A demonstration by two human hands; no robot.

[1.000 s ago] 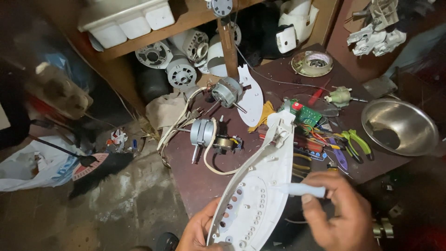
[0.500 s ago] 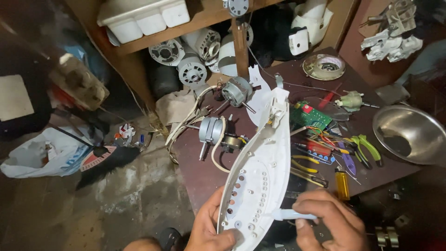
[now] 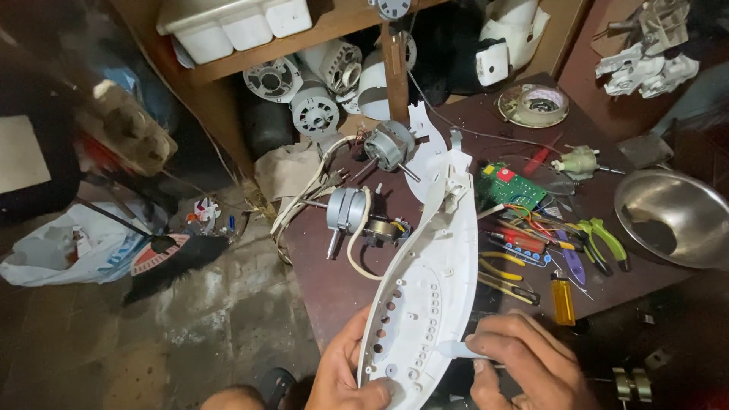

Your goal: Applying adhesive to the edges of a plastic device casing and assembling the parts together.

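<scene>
White plastic iron shell [image 3: 425,296] was held up over the near edge of the desk [image 3: 326,281], long, curved, perforated underside facing up, pointed end aimed away toward the shelf. Left hand [image 3: 345,376] gripped its lower left edge, thumb across the rim, fingers [image 3: 380,391] wrapped under and closed on the shell. Right hand [image 3: 524,368] sat just beside the shell's right edge, fingers closed narrow on a small pale tool handle [image 3: 459,349] whose end touched the shell. Past the shell's tip, a grey fan motor [image 3: 345,211] lay on the dark red desk with a cream cable [image 3: 357,250] looped by it; a second motor [image 3: 389,146] lay farther back. Right of the shell: green circuit board [image 3: 505,184], red screwdriver [image 3: 516,237], yellow-handled pliers [image 3: 505,277], green-handled pliers [image 3: 604,243], orange lighter [image 3: 563,298], all close together. Steel bowl [image 3: 672,216] sat at the right desk edge, well apart from the hands. Round tape-like reel [image 3: 533,105] sat at the back of the desk. Wooden shelf [image 3: 228,72] behind carried white tubs [image 3: 243,23], with motor housings [image 3: 315,114] beneath it. On the concrete floor left of the desk lay a white plastic bag [image 3: 61,247] and a black brush-like thing [image 3: 182,258].
</scene>
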